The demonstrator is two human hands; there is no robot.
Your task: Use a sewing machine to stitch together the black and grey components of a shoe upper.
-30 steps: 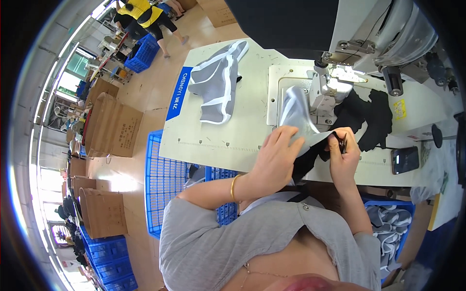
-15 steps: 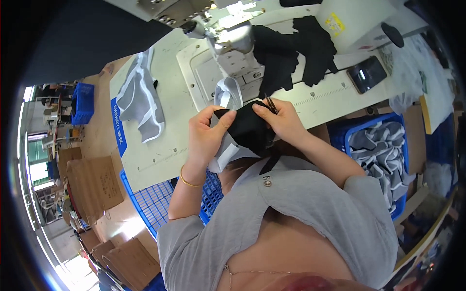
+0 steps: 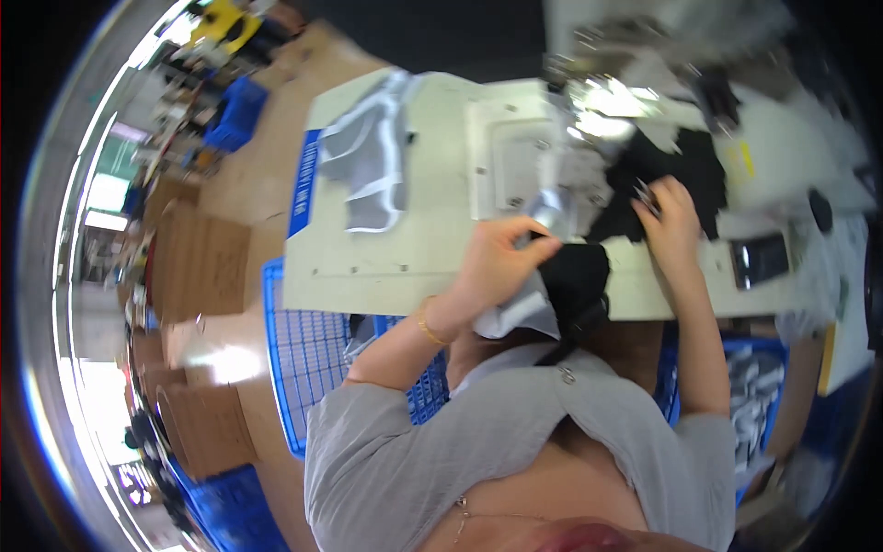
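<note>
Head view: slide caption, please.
Left hand pinching grey and black fabric; right hand, holding a small metal tool, at black cloth beside the sewing machine.

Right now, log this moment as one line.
left hand: pinches grey-and-black cloth | right hand: holds metal tool, over black pieces | grey piece: on table, far left

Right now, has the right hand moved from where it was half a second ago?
Yes: against the pale table, the right hand has moved rightward and farther from the body, from near the left hand to the black cloth pieces.
</note>
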